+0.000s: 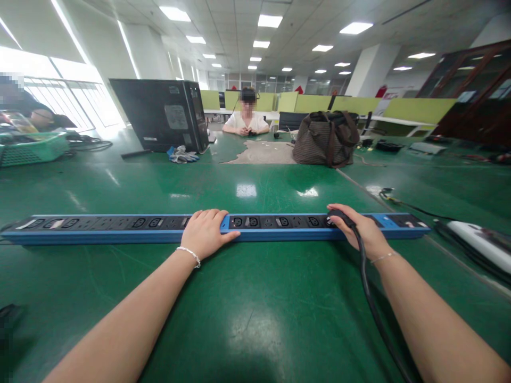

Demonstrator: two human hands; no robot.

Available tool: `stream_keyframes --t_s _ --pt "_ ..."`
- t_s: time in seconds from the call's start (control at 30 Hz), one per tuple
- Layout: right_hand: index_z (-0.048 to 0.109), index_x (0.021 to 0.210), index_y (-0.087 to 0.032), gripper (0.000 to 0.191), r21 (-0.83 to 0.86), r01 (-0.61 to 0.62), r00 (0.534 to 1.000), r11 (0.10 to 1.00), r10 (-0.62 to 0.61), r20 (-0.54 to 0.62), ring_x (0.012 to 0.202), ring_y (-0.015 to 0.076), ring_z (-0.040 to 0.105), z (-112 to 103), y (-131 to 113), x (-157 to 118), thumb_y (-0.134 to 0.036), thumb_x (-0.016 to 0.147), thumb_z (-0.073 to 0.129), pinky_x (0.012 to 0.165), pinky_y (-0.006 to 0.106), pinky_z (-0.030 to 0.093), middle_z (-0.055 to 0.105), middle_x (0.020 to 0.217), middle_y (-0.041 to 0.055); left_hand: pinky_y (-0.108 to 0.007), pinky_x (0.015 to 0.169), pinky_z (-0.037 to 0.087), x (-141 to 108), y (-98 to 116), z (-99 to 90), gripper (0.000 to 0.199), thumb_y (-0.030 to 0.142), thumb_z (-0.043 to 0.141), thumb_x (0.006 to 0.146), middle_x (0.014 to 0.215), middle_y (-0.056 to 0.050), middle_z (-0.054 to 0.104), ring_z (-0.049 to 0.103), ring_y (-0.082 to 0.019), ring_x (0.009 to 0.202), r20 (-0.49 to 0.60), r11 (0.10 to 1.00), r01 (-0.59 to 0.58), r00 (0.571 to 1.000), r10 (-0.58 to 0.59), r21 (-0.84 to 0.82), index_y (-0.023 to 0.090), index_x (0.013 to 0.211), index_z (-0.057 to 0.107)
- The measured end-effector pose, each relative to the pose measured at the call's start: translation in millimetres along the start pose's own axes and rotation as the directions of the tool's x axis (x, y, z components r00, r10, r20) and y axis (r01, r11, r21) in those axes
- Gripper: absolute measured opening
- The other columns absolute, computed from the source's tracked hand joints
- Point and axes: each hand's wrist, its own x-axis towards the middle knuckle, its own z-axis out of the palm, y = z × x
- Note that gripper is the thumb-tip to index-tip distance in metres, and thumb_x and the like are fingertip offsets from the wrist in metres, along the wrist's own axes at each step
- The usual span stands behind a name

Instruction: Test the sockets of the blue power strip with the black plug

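Note:
A long blue power strip (263,235) with a row of black sockets lies across the green table. My left hand (205,231) is closed over its middle, fingers on the far edge and thumb along the near side. Toward the strip's right end, my right hand (361,229) grips a black plug (339,214) at the sockets; whether the plug is seated in one cannot be told. From the plug a thick black cable (369,298) runs down toward the table's near edge, beside my right forearm.
Behind the strip stand a black computer case (159,114), gloves (182,155) and a brown bag (327,138). A green basket (35,148) is at far left, a white device (481,242) with cables at right. One person (246,119) sits opposite, another (24,103) at left.

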Motion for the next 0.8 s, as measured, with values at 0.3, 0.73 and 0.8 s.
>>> stream_keyframes --t_s 0.3,0.73,0.8 --pt "0.06 0.11 -0.027 0.036 -0.063 0.049 0.999 0.997 -0.048 0.012 0.08 0.0205 0.064 6.2 -2.8 -0.7 -0.046 0.082 0.047 0.069 0.03 0.049 0.068 0.097 0.0034 -0.04 0.093 0.033 -0.3 -0.5 1.6 0.063 0.068 0.035 0.076 0.11 -0.009 0.061 0.053 -0.026 0.103 -0.005 1.0 -0.002 1.0 0.002 0.008 0.021 0.115 0.053" --pt "0.06 0.105 -0.025 0.03 -0.063 0.015 1.0 0.998 -0.016 -0.024 0.082 0.0195 0.063 9.5 -15.3 -5.8 -0.04 0.081 0.048 0.072 0.03 0.049 0.067 0.093 0.0021 -0.04 0.092 0.034 0.0 0.1 -0.3 0.063 0.067 0.035 0.077 0.11 -0.009 0.061 0.052 -0.026 0.102 0.008 1.0 -0.002 1.0 0.002 0.012 0.02 0.114 0.053" --pt "0.06 0.104 -0.026 0.029 -0.039 0.045 0.999 0.998 -0.045 -0.009 0.083 0.0189 0.063 9.8 -14.0 -5.4 -0.039 0.082 0.047 0.073 0.029 0.049 0.067 0.094 0.0019 -0.04 0.092 0.033 0.0 -0.2 0.1 0.065 0.068 0.034 0.077 0.11 -0.009 0.06 0.052 -0.026 0.102 0.008 1.0 -0.004 1.0 0.004 0.012 0.019 0.114 0.053"
